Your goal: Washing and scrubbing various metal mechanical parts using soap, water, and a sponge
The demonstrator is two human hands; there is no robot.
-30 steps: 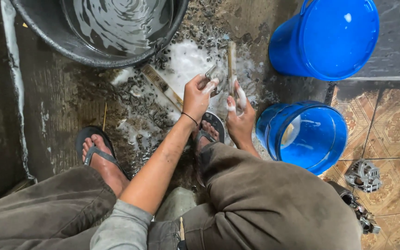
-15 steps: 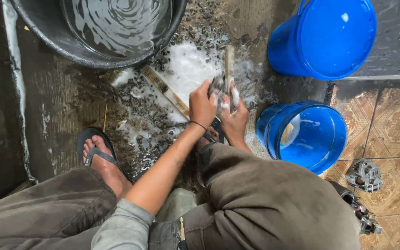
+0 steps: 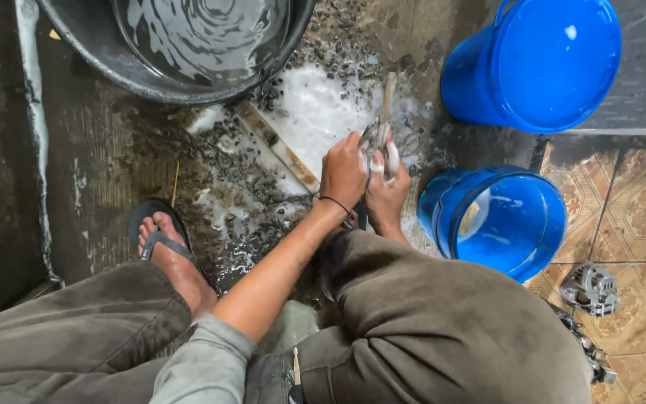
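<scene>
My left hand (image 3: 342, 173), with a dark band on the wrist, grips a small soapy metal part (image 3: 372, 136) over the wet foamy floor. My right hand (image 3: 387, 196) is pressed against it from the right, fingers white with suds, closed on a thin wooden-handled brush (image 3: 389, 91) that points away from me. Both hands meet just in front of my right knee. What the brush's head looks like is hidden between the hands.
A large black basin (image 3: 106, 56) of rippling water sits at the top left. A flat wooden brush (image 3: 278, 147) lies in the foam (image 3: 315, 105). Two blue buckets (image 3: 540, 63) (image 3: 499, 221) stand at the right. Metal engine parts (image 3: 591, 288) rest on the tiled floor. My sandalled left foot (image 3: 166, 251) is at the left.
Both hands have stayed together and shifted slightly toward me and to the left, the brush working against the metal part. The water in the basin keeps rippling.
</scene>
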